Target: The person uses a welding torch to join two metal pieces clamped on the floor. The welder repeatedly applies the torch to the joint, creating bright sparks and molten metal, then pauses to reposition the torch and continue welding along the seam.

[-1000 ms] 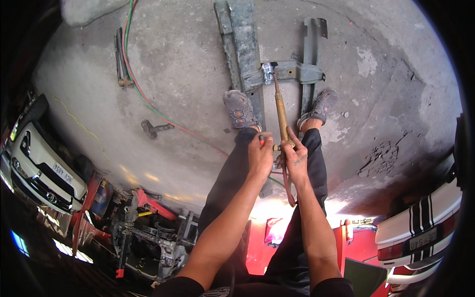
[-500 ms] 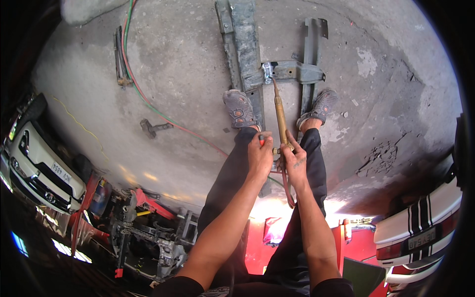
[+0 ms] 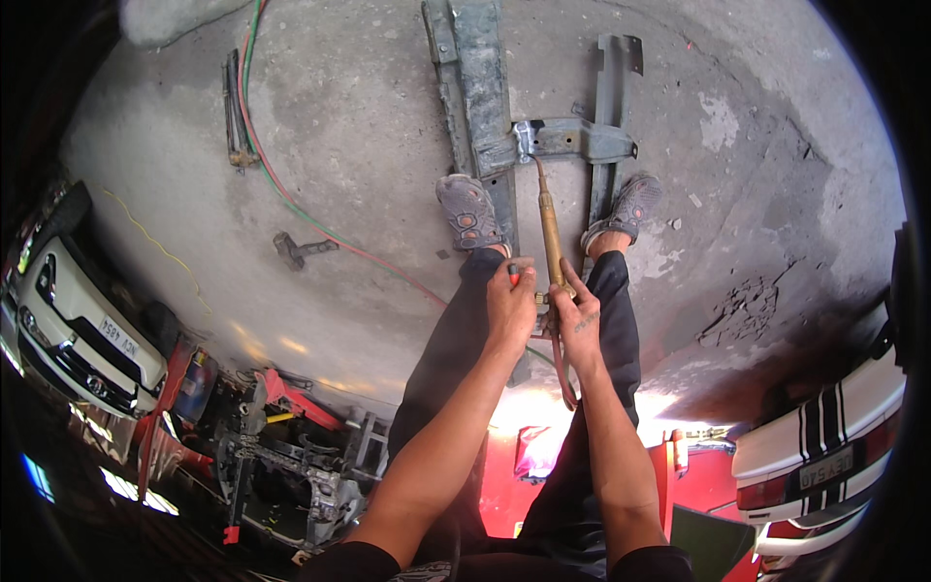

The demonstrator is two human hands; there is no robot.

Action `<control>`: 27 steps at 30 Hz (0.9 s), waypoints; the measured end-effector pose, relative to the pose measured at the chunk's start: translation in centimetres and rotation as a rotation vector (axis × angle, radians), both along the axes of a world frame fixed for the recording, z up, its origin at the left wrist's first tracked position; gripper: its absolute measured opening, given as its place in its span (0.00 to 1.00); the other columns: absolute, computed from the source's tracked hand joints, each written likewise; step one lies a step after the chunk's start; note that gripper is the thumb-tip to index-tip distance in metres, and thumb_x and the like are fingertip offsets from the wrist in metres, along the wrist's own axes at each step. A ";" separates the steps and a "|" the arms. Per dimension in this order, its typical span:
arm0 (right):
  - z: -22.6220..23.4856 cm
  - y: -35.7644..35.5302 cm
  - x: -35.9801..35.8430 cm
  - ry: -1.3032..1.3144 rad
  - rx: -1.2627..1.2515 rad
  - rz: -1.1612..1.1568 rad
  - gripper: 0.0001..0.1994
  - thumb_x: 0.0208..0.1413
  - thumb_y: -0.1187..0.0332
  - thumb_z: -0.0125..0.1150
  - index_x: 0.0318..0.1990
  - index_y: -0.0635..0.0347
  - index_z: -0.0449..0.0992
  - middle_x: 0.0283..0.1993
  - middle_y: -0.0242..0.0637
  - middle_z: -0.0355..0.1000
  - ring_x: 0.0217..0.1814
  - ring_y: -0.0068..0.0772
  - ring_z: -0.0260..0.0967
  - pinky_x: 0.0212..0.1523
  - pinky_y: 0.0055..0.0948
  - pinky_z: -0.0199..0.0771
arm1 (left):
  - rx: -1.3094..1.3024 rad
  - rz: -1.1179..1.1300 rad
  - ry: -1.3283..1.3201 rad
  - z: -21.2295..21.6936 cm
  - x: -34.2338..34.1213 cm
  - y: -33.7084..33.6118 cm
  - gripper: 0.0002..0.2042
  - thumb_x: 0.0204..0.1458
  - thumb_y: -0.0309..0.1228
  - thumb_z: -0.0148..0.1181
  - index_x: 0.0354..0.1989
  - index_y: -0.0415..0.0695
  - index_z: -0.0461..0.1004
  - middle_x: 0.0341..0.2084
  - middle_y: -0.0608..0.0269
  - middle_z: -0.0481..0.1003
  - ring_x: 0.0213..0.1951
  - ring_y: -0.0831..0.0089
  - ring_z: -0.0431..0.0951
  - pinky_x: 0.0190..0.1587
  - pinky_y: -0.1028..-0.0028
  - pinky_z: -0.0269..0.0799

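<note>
Above my feet, my right hand (image 3: pixel 574 308) gripped the brass torch (image 3: pixel 550 233), fingers wrapped round its handle; my left hand (image 3: pixel 511 303) pinched its valve. Its tip touched the grey metal frame (image 3: pixel 485 97) on the concrete floor (image 3: pixel 349 145).

Stained, cracked grey concrete floor (image 3: pixel 369 126) in hard sunlight, a white car (image 3: pixel 78 320) far left of the fingers, a striped white car (image 3: pixel 824 456) lower right, red machinery (image 3: pixel 281 446) lower left.

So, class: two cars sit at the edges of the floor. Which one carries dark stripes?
The car on the right: white with dark stripes over its body. The car on the left is plain white.
</note>
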State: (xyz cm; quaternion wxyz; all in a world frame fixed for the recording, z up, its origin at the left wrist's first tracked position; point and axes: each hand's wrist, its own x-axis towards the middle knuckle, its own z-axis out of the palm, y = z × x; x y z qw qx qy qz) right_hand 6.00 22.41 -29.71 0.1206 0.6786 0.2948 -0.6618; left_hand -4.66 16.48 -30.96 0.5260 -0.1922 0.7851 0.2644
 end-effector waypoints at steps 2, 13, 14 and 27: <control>0.2 0.0 -0.1 0.007 -0.001 -0.055 0.31 0.63 0.65 0.58 0.72 0.68 0.65 0.29 0.30 0.71 0.30 0.16 0.64 0.31 0.22 0.67 | 0.009 -0.007 0.013 0.0 0.0 0.0 0.11 0.64 0.28 0.58 0.49 0.35 0.79 0.37 0.50 0.82 0.39 0.64 0.82 0.46 0.66 0.75; -1.2 1.3 -1.1 0.045 0.027 -0.085 0.30 0.65 0.62 0.59 0.72 0.68 0.66 0.26 0.26 0.68 0.25 0.15 0.60 0.26 0.23 0.64 | -0.002 0.024 0.035 0.5 -0.2 0.3 0.10 0.65 0.28 0.58 0.49 0.37 0.79 0.35 0.54 0.81 0.36 0.67 0.80 0.43 0.67 0.74; -1.3 1.2 -1.0 0.051 0.031 -0.093 0.30 0.64 0.63 0.59 0.72 0.68 0.66 0.26 0.26 0.68 0.25 0.15 0.61 0.26 0.23 0.64 | -0.003 0.018 0.040 0.5 -0.2 0.3 0.10 0.65 0.28 0.58 0.49 0.37 0.79 0.34 0.54 0.81 0.36 0.67 0.79 0.43 0.67 0.74; -1.0 1.4 -1.4 0.051 0.031 -0.076 0.32 0.60 0.65 0.57 0.72 0.70 0.66 0.28 0.30 0.71 0.26 0.17 0.63 0.28 0.24 0.67 | 0.017 -0.052 0.000 0.4 -0.1 -0.1 0.12 0.66 0.30 0.57 0.53 0.38 0.78 0.37 0.61 0.79 0.38 0.74 0.79 0.39 0.72 0.75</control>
